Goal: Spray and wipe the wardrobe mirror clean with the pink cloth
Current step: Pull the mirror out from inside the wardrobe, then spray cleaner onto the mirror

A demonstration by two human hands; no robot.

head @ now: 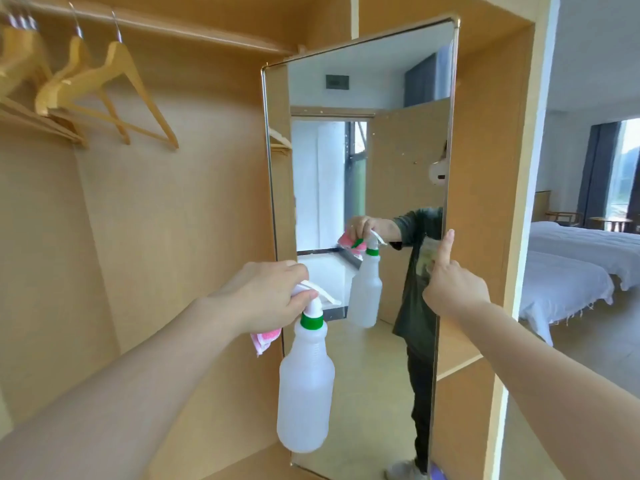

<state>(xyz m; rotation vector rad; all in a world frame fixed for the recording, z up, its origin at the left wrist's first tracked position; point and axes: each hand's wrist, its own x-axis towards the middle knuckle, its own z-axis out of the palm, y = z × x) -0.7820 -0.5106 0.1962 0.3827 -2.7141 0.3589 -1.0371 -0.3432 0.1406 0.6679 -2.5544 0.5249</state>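
— Holding both at once, is she? What's in that left hand?

— The spray bottle by its neck, fingers curled round just under the white trigger, and the pink cloth bunched beneath the palm, a corner poking out at about seven o'clock from the knuckles. Both sit in front of the mirror's lower left edge.

— And the mirror itself?

— Tall, thin metal frame, swung out from the wooden wardrobe. Her right hand is at its three o'clock edge, forefinger straight up along the frame, the other fingers folded; whether they pinch the rim I cannot tell.

— How would you say the things will handle?

— The bottle looks a light, translucent plastic, and I can't make out how full it is; the neck is the sensible hold, with a finger free for the trigger. The cloth is soft and floppy, and could slip while she squeezes. The glass is stiff but fragile, and I'd guess it swings, so steadying the frame edge rather than the face seems wise.

— Hangers?

— Up at ten o'clock, well apart.
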